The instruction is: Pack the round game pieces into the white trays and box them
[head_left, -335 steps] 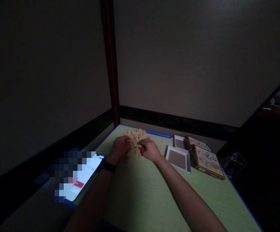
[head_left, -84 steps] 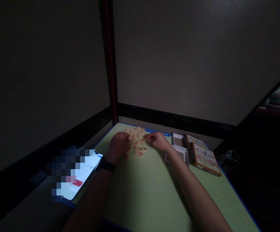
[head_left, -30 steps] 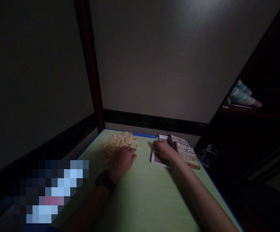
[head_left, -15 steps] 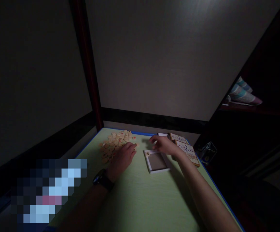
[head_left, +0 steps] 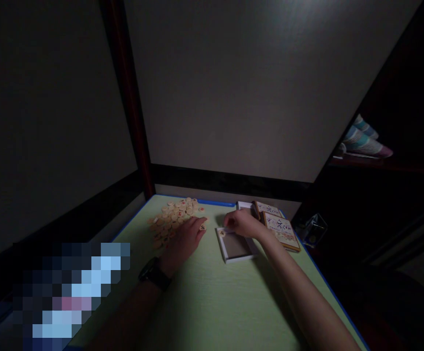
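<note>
A heap of round pale Chinese chess pieces [head_left: 171, 216], some with red or black marks, lies at the table's far left. My left hand [head_left: 185, 240], with a dark watch on its wrist, rests at the heap's right side. Its fingers close about one Chinese chess piece [head_left: 202, 227] with a black character. My right hand [head_left: 245, 223] is over the far side of a shallow white-rimmed box [head_left: 224, 251], fingers bent and pinched together. What they hold, if anything, is hidden. One marked piece [head_left: 222, 233] lies in the box's far left corner, just below these fingers.
Two printed box lids [head_left: 280, 230] overlap at the right edge of the green table [head_left: 212, 297]. Behind my right hand is another white-rimmed box [head_left: 246, 205]. Walls stand behind and left. A shiny package [head_left: 315, 230] is beyond the right edge.
My right hand has come down and slightly left to the box's far left corner, its fingers drawn together. More of the piece at my left fingertips shows. The view has shifted slightly.
</note>
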Tool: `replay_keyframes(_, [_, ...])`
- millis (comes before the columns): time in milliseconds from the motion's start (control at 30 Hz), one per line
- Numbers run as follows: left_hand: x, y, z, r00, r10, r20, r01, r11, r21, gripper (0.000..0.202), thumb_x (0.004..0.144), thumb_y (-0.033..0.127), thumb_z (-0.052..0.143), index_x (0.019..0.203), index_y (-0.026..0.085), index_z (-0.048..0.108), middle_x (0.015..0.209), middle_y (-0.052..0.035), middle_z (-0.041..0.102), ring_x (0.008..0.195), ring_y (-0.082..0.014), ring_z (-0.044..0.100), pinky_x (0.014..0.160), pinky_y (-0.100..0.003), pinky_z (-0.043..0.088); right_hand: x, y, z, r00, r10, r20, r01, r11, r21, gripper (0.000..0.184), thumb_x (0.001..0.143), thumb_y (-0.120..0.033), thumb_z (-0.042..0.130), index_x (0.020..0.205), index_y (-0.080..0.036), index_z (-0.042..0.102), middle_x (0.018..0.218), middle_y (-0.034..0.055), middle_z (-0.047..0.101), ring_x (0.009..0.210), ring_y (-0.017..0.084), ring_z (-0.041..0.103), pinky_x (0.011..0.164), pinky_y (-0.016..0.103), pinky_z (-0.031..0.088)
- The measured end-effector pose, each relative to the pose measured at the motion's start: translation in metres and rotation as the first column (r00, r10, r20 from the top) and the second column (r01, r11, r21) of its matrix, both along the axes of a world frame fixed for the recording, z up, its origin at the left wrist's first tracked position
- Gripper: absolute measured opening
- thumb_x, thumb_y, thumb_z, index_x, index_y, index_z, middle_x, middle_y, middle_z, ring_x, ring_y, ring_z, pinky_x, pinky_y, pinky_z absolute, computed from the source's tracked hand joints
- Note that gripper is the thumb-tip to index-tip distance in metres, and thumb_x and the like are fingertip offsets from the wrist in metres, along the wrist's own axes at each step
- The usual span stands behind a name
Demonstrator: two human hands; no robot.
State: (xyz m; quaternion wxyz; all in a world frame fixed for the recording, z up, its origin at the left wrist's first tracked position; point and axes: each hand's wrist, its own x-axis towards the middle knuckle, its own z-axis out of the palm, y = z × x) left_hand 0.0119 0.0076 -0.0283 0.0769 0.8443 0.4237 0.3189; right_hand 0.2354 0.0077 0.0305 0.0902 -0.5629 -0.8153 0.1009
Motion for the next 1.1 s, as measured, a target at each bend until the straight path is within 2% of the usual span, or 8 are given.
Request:
replay_keyframes(100, [0.001,-0.002,0.002,1.000,-0.015,-0.006,0.014,1.000,-0.010,0.033,0.090,0.013,0.055,0.123,0.018,0.060,0.118,-0.0085,0.066,0.112,-0.0210,0.062,0.101,-0.035,0.049,-0.009,-0.005,0.000,0.998,-0.004,0.063,0.006,1.000,-0.029,0.024,0.075,-0.003,0.058,0.082,-0.018,0.075,0.079,0.0049,0.075,0.077,0.017,0.068,0.065,0.021,0.042])
replay_keyframes(333, [0.002,-0.003,0.001,0.999,-0.044,-0.024,0.045,0.999,0.012,0.033,0.091,0.014,0.050,0.121,0.020,0.062,0.117,-0.0081,0.066,0.111,-0.0217,0.061,0.100,-0.037,0.049,-0.016,-0.010,-0.004,0.983,-0.040,0.177,0.045,0.999,-0.024,0.016,0.077,-0.018,0.063,0.088,-0.020,0.074,0.087,0.0093,0.075,0.085,0.023,0.069,0.063,0.024,0.040])
replay_keyframes(533, [0.002,-0.002,0.001,0.999,-0.051,0.019,0.051,0.999,-0.004,0.034,0.089,0.012,0.051,0.119,0.020,0.063,0.115,-0.0082,0.067,0.111,-0.0215,0.061,0.102,-0.038,0.048,-0.016,-0.012,0.003,0.986,-0.048,0.159,0.050,0.999,-0.012,0.015,0.077,-0.015,0.062,0.086,-0.018,0.074,0.085,0.0100,0.074,0.083,0.024,0.069,0.063,0.025,0.041])
replay_keyframes(667, [0.007,-0.001,0.002,0.978,-0.035,0.206,0.067,0.986,-0.151,0.034,0.084,0.013,0.058,0.117,0.020,0.064,0.111,-0.0076,0.070,0.101,-0.0200,0.066,0.096,-0.037,0.052,-0.014,-0.010,0.007,0.997,-0.015,0.073,0.016,1.000,-0.005,0.025,0.076,-0.006,0.060,0.094,-0.017,0.073,0.085,0.0058,0.073,0.079,0.018,0.067,0.065,0.022,0.042])
replay_keyframes(767, [0.013,0.001,0.001,0.895,-0.023,0.446,0.189,0.924,-0.332,0.041,0.082,0.014,0.061,0.123,0.018,0.059,0.110,-0.0082,0.071,0.093,-0.0181,0.069,0.087,-0.035,0.057,-0.015,-0.007,0.003,0.977,0.124,-0.173,-0.130,0.991,-0.025,0.042,0.074,0.001,0.058,0.109,-0.018,0.071,0.088,0.0010,0.070,0.075,0.012,0.063,0.066,0.018,0.043])
replay_keyframes(867, [0.015,0.003,0.000,0.790,-0.047,0.611,0.385,0.813,-0.436,0.054,0.080,0.016,0.064,0.132,0.016,0.050,0.115,-0.0109,0.070,0.100,-0.0195,0.069,0.086,-0.034,0.057,-0.017,-0.005,-0.002,0.864,0.291,-0.410,-0.327,0.945,-0.018,0.041,0.074,-0.001,0.062,0.110,-0.018,0.073,0.085,-0.0002,0.062,0.073,0.011,0.058,0.067,0.019,0.044])
replay_keyframes(1000, [0.014,0.004,-0.001,0.735,-0.098,0.671,0.533,0.694,-0.483,0.060,0.080,0.018,0.066,0.136,0.014,0.046,0.114,-0.0137,0.070,0.101,-0.0214,0.069,0.087,-0.035,0.056,-0.018,-0.005,-0.003,0.849,0.339,-0.404,-0.387,0.921,-0.040,0.030,0.073,-0.008,0.070,0.100,-0.017,0.077,0.078,-0.0014,0.055,0.071,0.012,0.054,0.067,0.020,0.043])
replay_keyframes(1100, [0.017,0.003,-0.004,0.737,-0.117,0.665,0.525,0.719,-0.455,0.056,0.080,0.017,0.065,0.133,0.013,0.048,0.112,-0.0141,0.070,0.099,-0.0208,0.069,0.087,-0.036,0.056,-0.014,-0.005,0.001,0.904,0.302,-0.302,-0.322,0.946,-0.020,0.026,0.074,-0.009,0.071,0.097,-0.018,0.076,0.083,0.0004,0.059,0.074,0.012,0.056,0.069,0.020,0.043])
